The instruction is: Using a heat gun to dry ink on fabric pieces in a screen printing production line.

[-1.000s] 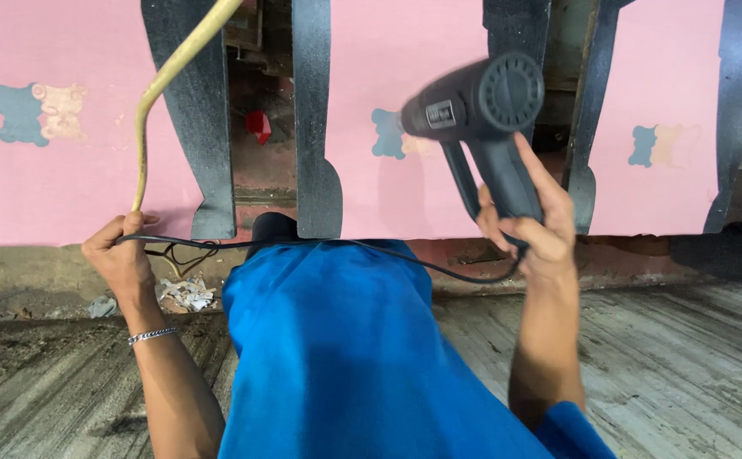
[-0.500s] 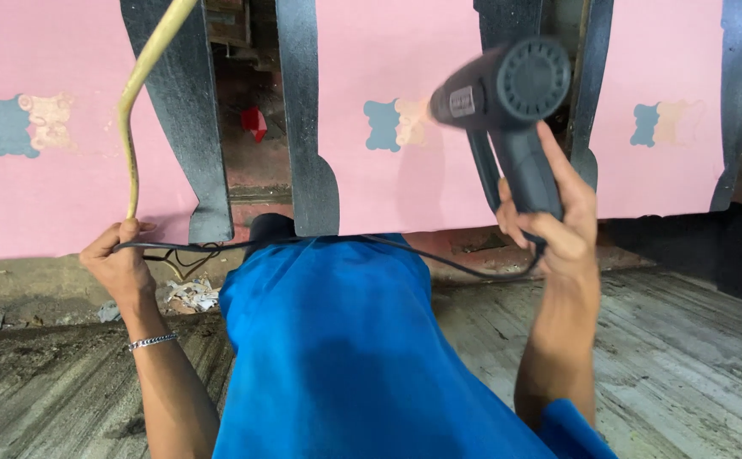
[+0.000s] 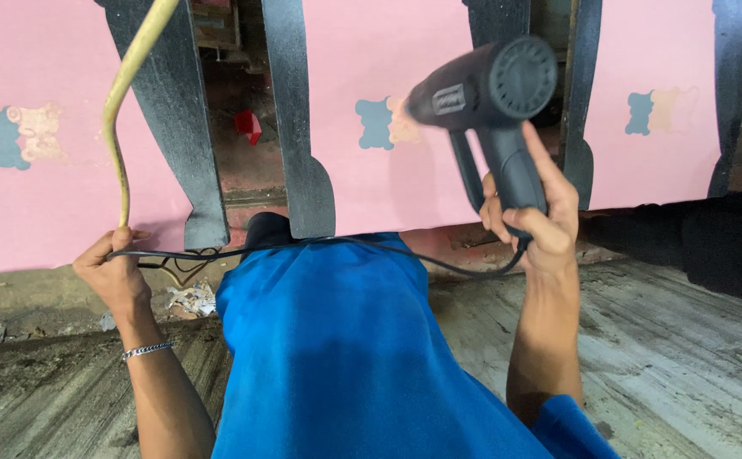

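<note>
My right hand (image 3: 534, 223) grips the handle of a dark grey heat gun (image 3: 485, 89), raised with its nozzle aimed left at a pink panel (image 3: 388, 170) that bears a blue and beige patch (image 3: 385, 123). The gun's black cord (image 3: 320, 245) runs from under the handle across my blue shirt (image 3: 345, 357) to my left hand (image 3: 116, 268). That hand is closed around the cord and the lower end of a yellowish hose (image 3: 124, 102) that rises up and out of view. A silver bracelet (image 3: 146, 348) sits on my left wrist.
Dark carved uprights (image 3: 299, 127) separate the pink panels. A red object (image 3: 248, 126) lies in the gap behind them. Crumpled paper (image 3: 191, 299) lies near my left hand. Worn wooden floorboards (image 3: 668, 357) spread to the right, with a dark shape (image 3: 719, 242) at the far right.
My right hand has lifted the heat gun higher and a little to the right. My left hand has stayed low, holding the cord and hose.
</note>
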